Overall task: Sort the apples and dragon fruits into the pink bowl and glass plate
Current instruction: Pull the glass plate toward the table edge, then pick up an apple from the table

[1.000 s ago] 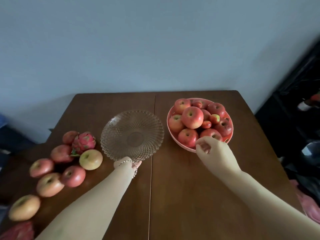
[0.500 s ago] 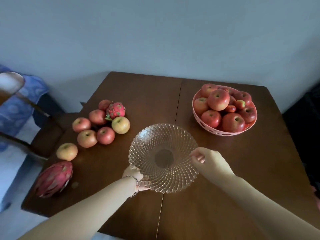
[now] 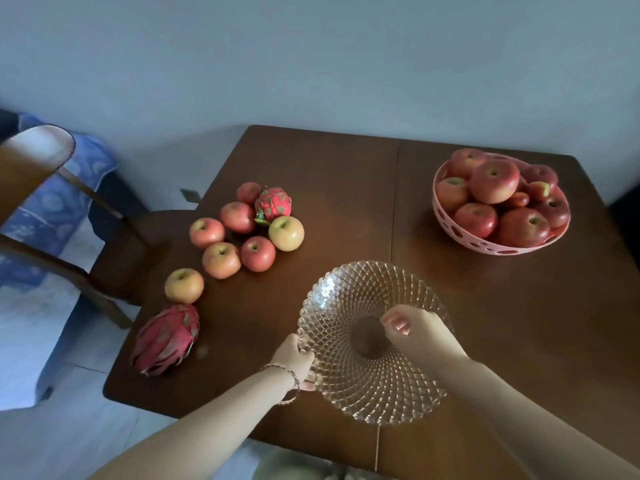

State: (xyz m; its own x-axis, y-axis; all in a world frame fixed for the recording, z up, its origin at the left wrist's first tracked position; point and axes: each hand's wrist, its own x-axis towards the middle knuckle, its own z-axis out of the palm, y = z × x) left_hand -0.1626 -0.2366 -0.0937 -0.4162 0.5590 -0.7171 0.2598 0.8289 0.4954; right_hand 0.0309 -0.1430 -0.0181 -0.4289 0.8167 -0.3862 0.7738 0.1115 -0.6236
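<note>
Glass was slippery; your left hand [image 3: 294, 356] pinched the glass plate [image 3: 363, 289] by its rim, right hand [image 3: 415, 332] curled above, hold unclear. It needed flat, gentle setting.

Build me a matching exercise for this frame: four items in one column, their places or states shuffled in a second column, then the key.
Column 1
1. glass plate
2. pink bowl
3. large dragon fruit
4. small dragon fruit

Column 2
A. heaped with apples
B. nearest the table's front left corner
C. rim gripped by the left hand
D. amid the loose apples

Pairs: 1-C, 2-A, 3-B, 4-D
</note>
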